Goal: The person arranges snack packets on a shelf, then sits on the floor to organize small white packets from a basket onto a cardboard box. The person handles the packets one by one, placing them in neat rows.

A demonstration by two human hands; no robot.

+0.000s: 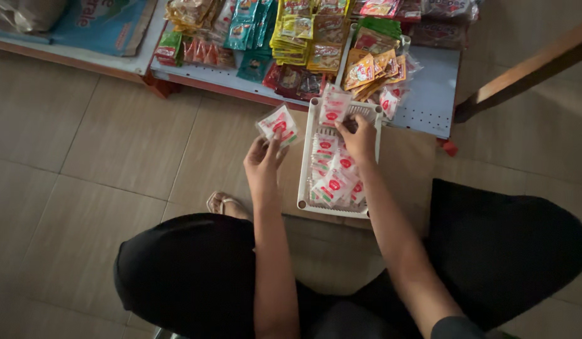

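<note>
My left hand (pixel 263 162) holds a small stack of white sachets with red marks (pixel 278 124), raised to the left of a white plastic basket (pixel 304 164). My right hand (pixel 358 137) pinches another white-and-red sachet (pixel 333 105) over the far end of that basket. Inside the basket lie several more of the same sachets (pixel 333 182). The basket rests on the floor in front of my knees, against a low shelf.
A low white shelf (pixel 429 94) carries many coloured snack and sachet packs (pixel 303 34). A wooden table leg (pixel 523 72) slants at the right. My sandalled foot (pixel 223 204) sits on the tiled floor (pixel 96 150). A blue sack (pixel 102 22) lies top left.
</note>
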